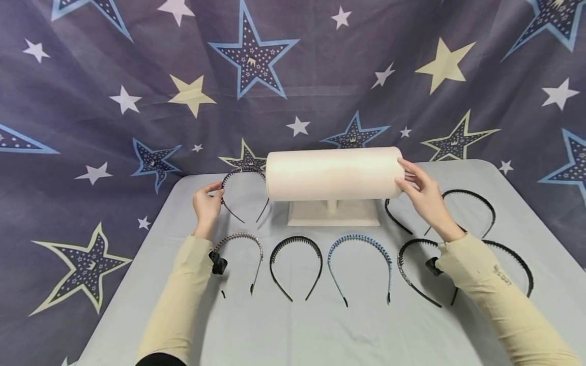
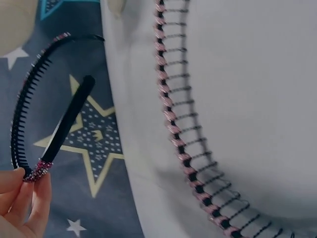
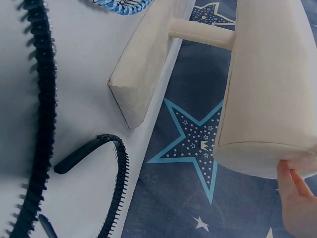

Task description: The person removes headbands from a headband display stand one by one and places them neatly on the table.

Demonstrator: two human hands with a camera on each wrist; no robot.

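My left hand [image 1: 208, 206] pinches a dark toothed headband [image 1: 244, 170] by its left side, near the left end of a cream padded roll. Pink and silver beads show on this headband [image 2: 37, 171] in the left wrist view, just above the fingertips of my left hand [image 2: 25, 208]. At the other end of the roll [image 1: 334, 174], my right hand [image 1: 426, 198] rests its extended fingertips. The right wrist view shows the fingers of that hand [image 3: 297, 198] touching the flat end face of the roll [image 3: 267, 156]. The roll stands on a cream base [image 1: 333, 216] with a short post.
Along the front lie a pink-beaded headband [image 1: 240, 236], a black headband [image 1: 297, 240], a blue headband [image 1: 359, 238] and a silver-black one [image 1: 405, 264]. More black headbands [image 1: 492, 208] lie around my right forearm. A star-patterned cloth [image 1: 311, 66] hangs behind the grey table [image 1: 302, 335].
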